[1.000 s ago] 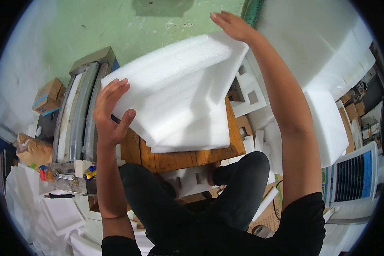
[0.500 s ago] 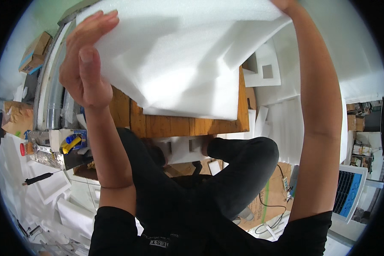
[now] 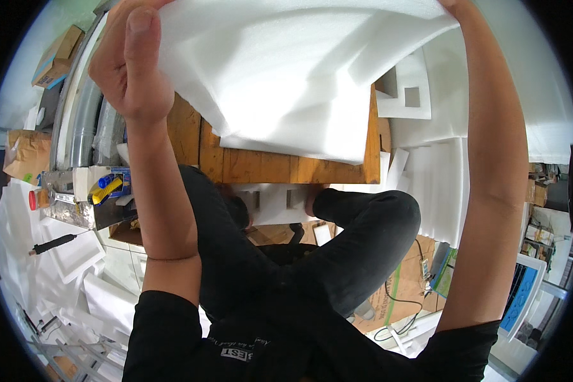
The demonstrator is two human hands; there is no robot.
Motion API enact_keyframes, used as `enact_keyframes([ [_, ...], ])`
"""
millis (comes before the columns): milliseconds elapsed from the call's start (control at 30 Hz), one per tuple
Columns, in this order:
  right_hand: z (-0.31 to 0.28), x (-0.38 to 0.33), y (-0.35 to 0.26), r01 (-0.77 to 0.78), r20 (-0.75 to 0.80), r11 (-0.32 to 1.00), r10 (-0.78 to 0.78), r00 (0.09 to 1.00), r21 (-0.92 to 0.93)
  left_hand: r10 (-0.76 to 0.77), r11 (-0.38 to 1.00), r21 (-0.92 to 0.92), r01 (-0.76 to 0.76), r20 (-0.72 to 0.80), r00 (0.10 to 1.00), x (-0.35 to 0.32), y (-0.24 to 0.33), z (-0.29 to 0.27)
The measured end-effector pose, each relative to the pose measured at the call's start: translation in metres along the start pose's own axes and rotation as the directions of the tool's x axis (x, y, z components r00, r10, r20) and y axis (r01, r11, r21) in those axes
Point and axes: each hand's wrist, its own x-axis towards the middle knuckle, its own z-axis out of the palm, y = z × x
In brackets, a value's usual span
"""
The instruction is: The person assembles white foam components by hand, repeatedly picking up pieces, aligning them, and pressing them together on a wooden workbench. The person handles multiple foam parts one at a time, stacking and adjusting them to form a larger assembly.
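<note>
Overhead, a large white foam sheet (image 3: 299, 70) is held up between both hands, spread wide above the wooden tabletop (image 3: 286, 165) so that it hangs in a loose curve and its lower edge droops to just above the wood. The sheet is soft and folds on itself, which is likely why it is gripped at two far corners rather than in the middle. The left hand (image 3: 130, 70) is closed on the sheet's left edge, thumb pointing up and fingers wrapped behind the foam. The right hand (image 3: 455, 5) is seen only at the top rim of the view, at the sheet's upper right corner; its fingers are cut off, so whether it is clamped shut cannot be told for certain, though the foam appears to hang from it.

The tabletop's front edge runs just beyond the knees in black trousers (image 3: 337, 254), and its right corner stays uncovered. To the right, more white foam pieces (image 3: 439, 184) are stacked close against the tabletop, leaving little free room on that side. To the left, grey pipes (image 3: 83, 121) lie along the tabletop's edge. Below them, a metal tray (image 3: 76, 213) holds a yellow and blue cutter (image 3: 107, 188). A cardboard box (image 3: 54, 57) sits farther off at the upper left.
</note>
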Motion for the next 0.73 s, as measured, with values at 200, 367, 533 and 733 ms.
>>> enact_keyframes([
  [200,-0.002,0.009,0.014,0.049,0.01,0.996,-0.049,0.999,-0.08,-0.01,0.999,-0.039,0.009,-0.039,0.999,0.006,0.021,0.006],
  [367,0.0,0.009,0.011,-0.098,-0.025,0.994,0.097,0.995,-0.051,-0.031,0.999,-0.022,0.03,-0.031,0.999,0.011,0.039,0.008],
  [533,0.004,0.002,-0.007,-0.144,-0.029,0.988,0.145,0.989,0.053,0.018,0.998,0.063,-0.019,0.014,1.0,0.009,0.036,-0.001],
  [733,0.001,0.013,0.02,-0.041,0.018,0.992,0.04,0.999,0.121,-0.059,0.987,0.151,0.058,0.007,0.998,0.007,0.037,0.0],
])
